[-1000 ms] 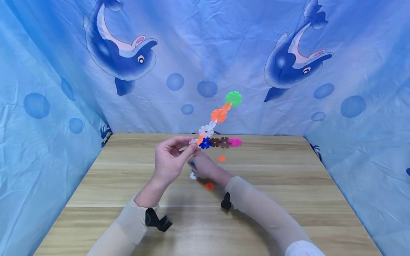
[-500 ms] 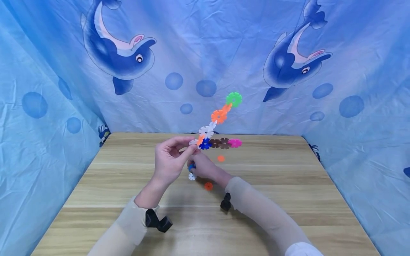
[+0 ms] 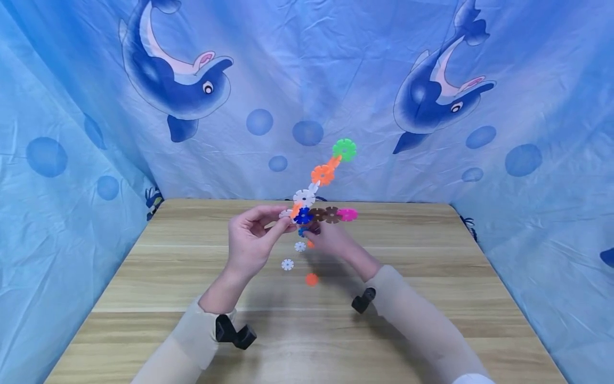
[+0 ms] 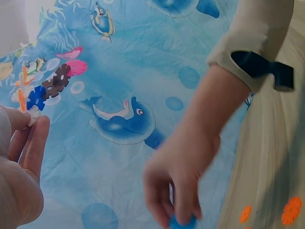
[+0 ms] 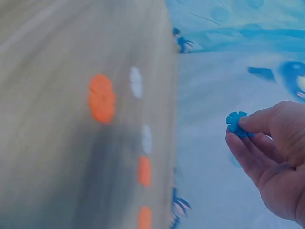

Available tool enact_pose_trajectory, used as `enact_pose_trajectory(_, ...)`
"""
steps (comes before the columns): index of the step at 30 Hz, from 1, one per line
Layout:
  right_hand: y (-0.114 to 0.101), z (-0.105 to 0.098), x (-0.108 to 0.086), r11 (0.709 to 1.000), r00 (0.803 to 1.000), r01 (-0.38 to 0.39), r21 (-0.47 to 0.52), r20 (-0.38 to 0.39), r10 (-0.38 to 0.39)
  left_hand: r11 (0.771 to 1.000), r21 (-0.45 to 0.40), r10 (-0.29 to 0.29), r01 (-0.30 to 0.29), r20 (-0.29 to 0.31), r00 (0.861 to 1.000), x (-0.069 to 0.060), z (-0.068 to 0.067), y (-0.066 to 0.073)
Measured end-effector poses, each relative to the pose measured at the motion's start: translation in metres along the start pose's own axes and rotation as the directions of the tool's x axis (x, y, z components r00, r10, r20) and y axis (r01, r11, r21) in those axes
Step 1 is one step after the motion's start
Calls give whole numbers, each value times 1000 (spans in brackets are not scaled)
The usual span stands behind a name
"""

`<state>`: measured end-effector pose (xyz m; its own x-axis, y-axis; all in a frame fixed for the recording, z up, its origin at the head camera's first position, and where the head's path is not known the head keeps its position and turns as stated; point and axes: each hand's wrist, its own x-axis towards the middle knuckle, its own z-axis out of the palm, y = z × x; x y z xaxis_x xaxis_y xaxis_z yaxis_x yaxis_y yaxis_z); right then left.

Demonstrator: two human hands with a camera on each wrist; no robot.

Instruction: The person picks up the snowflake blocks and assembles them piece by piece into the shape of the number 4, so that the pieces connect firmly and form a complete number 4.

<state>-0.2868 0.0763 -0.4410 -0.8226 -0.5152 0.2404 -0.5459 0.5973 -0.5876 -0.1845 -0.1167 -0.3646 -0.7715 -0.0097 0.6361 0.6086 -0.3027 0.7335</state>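
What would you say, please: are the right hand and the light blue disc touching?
Touching: the right wrist view shows the right hand pinching the light blue disc under its thumb.

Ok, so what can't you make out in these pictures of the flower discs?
Head view: part of the held white disc, behind the left hand.
Left wrist view: part of the light blue disc, behind the right hand and past the bottom edge.
Right wrist view: part of the lowest orange disc, cut off by the bottom edge; notches of the upper white disc, blurred.

2 hands [image 3: 247, 240] [image 3: 333, 242], 1 chain [image 3: 310, 199]; loose: 1 blue pc. [image 5: 234, 125], 3 orange pcs. [image 5: 102, 102] [image 5: 144, 171] [image 5: 145, 217], 2 white pcs. [image 5: 136, 82] [image 5: 147, 139]
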Motion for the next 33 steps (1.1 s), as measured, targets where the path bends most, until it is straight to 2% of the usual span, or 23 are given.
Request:
enact_pose_trajectory(4, 1, -30, -11, 999, 998, 12, -49, -68, -16, 1000, 10, -1, 1, -9, 1000, -1, -2, -2)
enact_pose_trajectory(7, 2, -50, -23, 999, 988, 29, 42, -154, -22, 1000, 19, -7, 7, -18, 1000, -2, -2, -1)
enact_pose_trajectory(9, 4, -60, -31, 994, 973, 59, 96, -227, -35, 1000, 19, -7, 7, -16, 1000, -2, -2, -1)
enact_pose_trajectory(14, 2, -78, -49, 980, 909, 144, 136, -410, -76, 1000, 12, 6, -6, -11, 1000, -2, -1, -1)
enact_pose_trajectory(19, -5, -92, -64, 963, 836, 241, 122, -531, -142, 1000, 14, 7, -7, -19, 1000, -2, -2, -1)
enact_pose_trajectory(23, -12, -102, -73, 947, 792, 300, 111, -582, -183, 1000, 16, 0, 1, -20, 1000, -3, -4, -2)
enact_pose_trajectory(29, -21, -113, -83, 933, 749, 353, 68, -618, -238, 1000, 11, 0, 0, -23, 1000, -4, -3, -1)
enact_pose_trajectory(33, -27, -119, -90, 914, 711, 404, 18, -634, -302, 1000, 12, 5, -4, -22, 1000, -4, -3, 1)
